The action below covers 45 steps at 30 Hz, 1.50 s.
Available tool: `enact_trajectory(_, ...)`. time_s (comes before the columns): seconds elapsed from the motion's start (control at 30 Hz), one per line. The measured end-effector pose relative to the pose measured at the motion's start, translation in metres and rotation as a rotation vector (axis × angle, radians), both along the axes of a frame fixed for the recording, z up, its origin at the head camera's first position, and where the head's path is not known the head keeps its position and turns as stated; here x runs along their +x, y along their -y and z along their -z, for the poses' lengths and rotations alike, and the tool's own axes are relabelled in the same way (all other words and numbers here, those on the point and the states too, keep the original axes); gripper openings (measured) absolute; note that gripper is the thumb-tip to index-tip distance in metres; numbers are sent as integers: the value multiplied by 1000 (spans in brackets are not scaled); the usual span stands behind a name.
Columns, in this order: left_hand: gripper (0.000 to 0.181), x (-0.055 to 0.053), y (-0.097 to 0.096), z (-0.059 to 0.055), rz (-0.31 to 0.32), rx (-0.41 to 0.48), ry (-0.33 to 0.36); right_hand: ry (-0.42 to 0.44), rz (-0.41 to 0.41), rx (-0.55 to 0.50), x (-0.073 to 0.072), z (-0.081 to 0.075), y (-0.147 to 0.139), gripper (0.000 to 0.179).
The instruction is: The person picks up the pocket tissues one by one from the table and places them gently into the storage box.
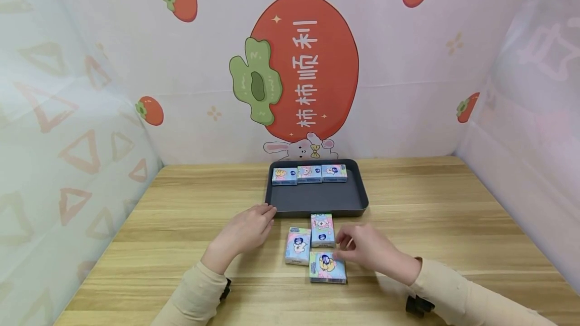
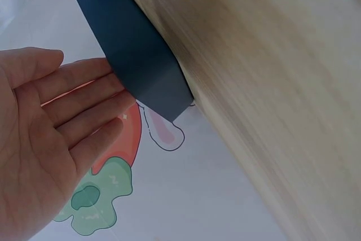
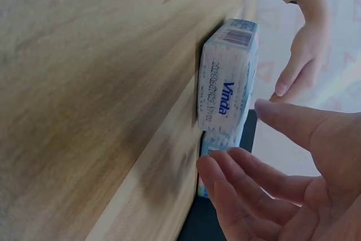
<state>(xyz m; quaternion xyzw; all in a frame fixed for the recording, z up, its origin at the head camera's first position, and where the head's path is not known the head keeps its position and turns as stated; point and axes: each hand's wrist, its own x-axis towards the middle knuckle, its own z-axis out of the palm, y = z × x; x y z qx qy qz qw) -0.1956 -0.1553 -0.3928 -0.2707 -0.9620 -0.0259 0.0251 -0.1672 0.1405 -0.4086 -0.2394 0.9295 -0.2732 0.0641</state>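
My left hand has its fingers stretched out, with the fingertips right at the near left corner of a dark tray. My right hand is beside the loose tissue packs, thumb and fingers apart and slightly bent. Its thumb tip comes up to the edge of the nearest pack, which has a yellow cartoon figure. Left of that lies a pack with a white figure; behind it, one with a pink figure reaches the tray's front rim. The right wrist view shows "Vinda" on a pack's side, with the thumb close by.
Three more tissue packs lie in a row along the tray's back wall. Everything stands on a wood-grain table. A cloth backdrop printed with persimmons rises behind the table and along both sides.
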Motion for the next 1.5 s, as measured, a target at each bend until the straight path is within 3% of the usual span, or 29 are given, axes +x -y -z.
enact_trajectory(0.27, 37, 1, 1, 0, -3, 2, 8, 43, -36, 50, 2, -2, 0, 35)
enact_trajectory(0.6, 37, 1, 1, 1, 4, 1, 2, 121, -110, 32, 1, -3, -1, 31)
enact_trajectory(0.83, 37, 1, 2, 2, 1, -3, 3, 150, -110, 40, 1, -4, 0, 27)
enact_trajectory(1.2, 37, 1, 1, 1, 2, 2, 3, 301, -83, 64, -6, -4, 2, 25)
enact_trajectory(1.5, 36, 0, 2, 2, 16, 1, -28, 355, -94, 65, -8, -7, 3, 25)
